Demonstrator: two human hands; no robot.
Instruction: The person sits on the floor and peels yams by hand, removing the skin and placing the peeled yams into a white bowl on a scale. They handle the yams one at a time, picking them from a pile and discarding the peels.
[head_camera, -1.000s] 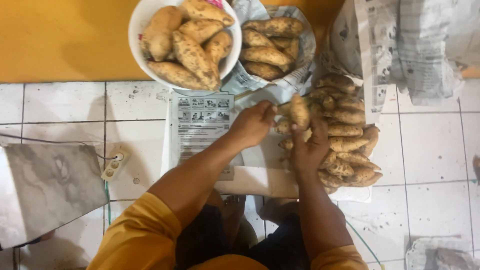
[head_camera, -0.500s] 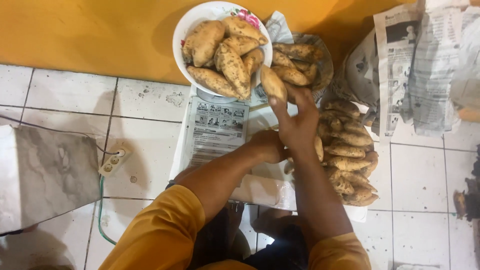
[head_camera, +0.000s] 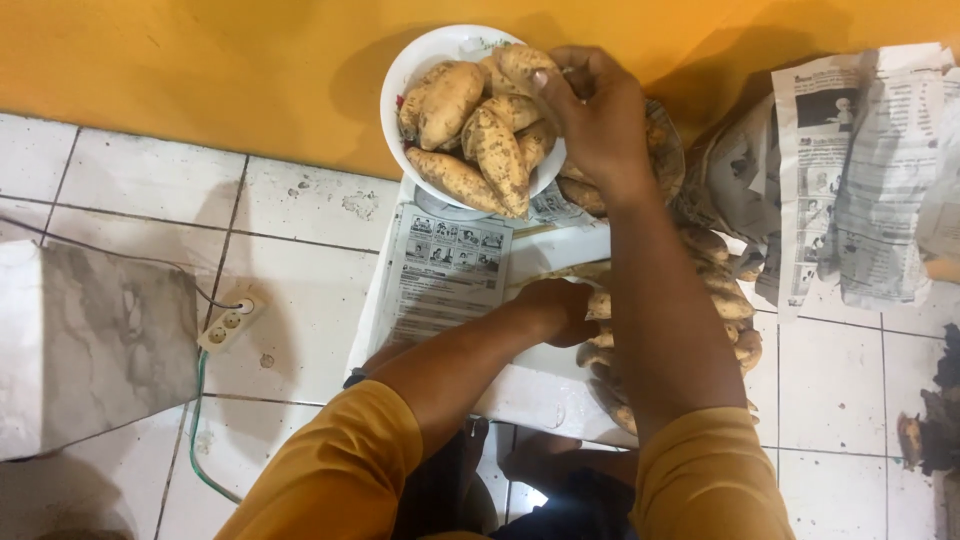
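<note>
Hands: right (head_camera: 598, 120) gripping pastry (head_camera: 525, 65) | left (head_camera: 560, 308) curled, unclear | bowl (head_camera: 425, 60): six pastries

Black-and-white printed newspaper sheet (head_camera: 445, 270) flat just below the white bowl (head_camera: 420, 60), crumpled grey newspaper pages with small pictures (head_camera: 850, 180) well right of the bowl, against the orange wall.

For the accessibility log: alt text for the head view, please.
Right hand sets a sweet potato onto a heaped white bowl. Left hand rests by a pile of sweet potatoes on newspaper, on a tiled floor.
</note>
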